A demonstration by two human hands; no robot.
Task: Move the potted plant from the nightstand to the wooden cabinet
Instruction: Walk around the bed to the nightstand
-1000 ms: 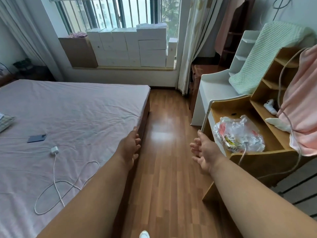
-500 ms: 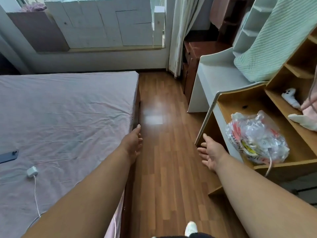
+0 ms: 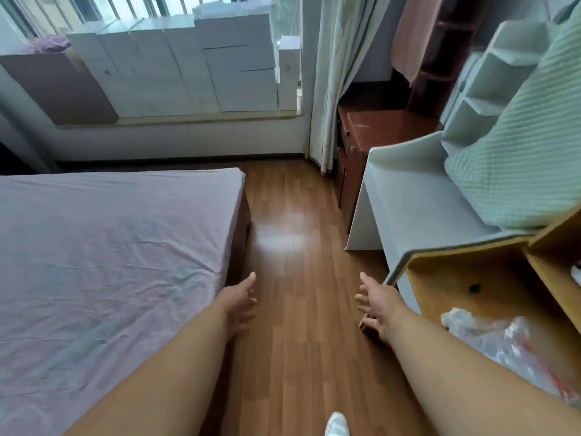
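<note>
No potted plant or nightstand shows in this view. A reddish-brown wooden cabinet stands against the far right wall, beside the curtain, and its top looks bare. My left hand is stretched out over the floor at the bed's edge, fingers apart and holding nothing. My right hand is held forward next to the corner of the light wooden shelf unit, also open and holding nothing. Both hands are well short of the cabinet.
A bed with a pink sheet fills the left. A strip of wooden floor runs ahead between the bed and a white desk. A crumpled plastic bag lies in the shelf unit. White boxes line the windowsill.
The view has advanced along the floor toward the window and cabinet. The phone and charger cable on the bed have slipped out of view. Both hands stay open and held forward.
</note>
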